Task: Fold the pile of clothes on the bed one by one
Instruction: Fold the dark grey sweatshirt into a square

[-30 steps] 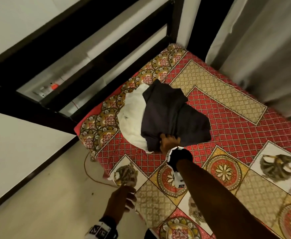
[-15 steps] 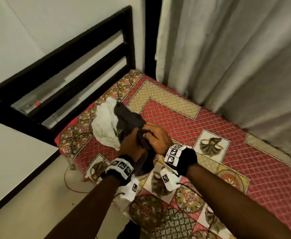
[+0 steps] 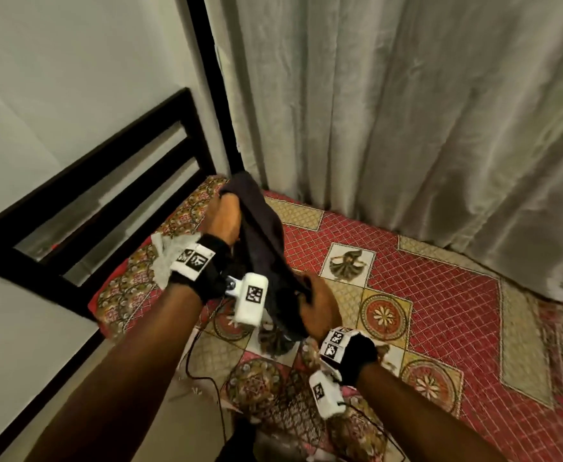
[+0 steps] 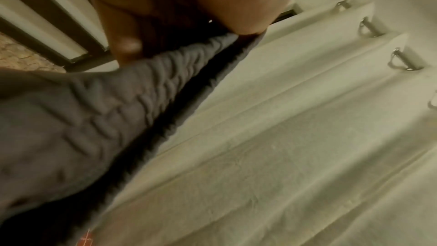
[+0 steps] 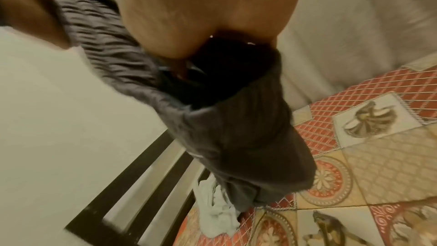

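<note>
Fingers of left hand (image 3: 223,215) clenched on gathered waistband of dark garment (image 3: 266,248); right hand (image 3: 320,308) grasps same band nearer body. Garment lifted clear of bed (image 3: 440,295), cloth hanging between hands, lower end near white garment (image 3: 170,258) left crumpled by headboard (image 3: 113,181). Curtain (image 3: 406,128) close behind. Judgement: opening-out step, fold not yet begun. To do well: draw hands apart along band until taut, shake legs straight, lay flat on patterned bedcover, away from white piece.
</note>
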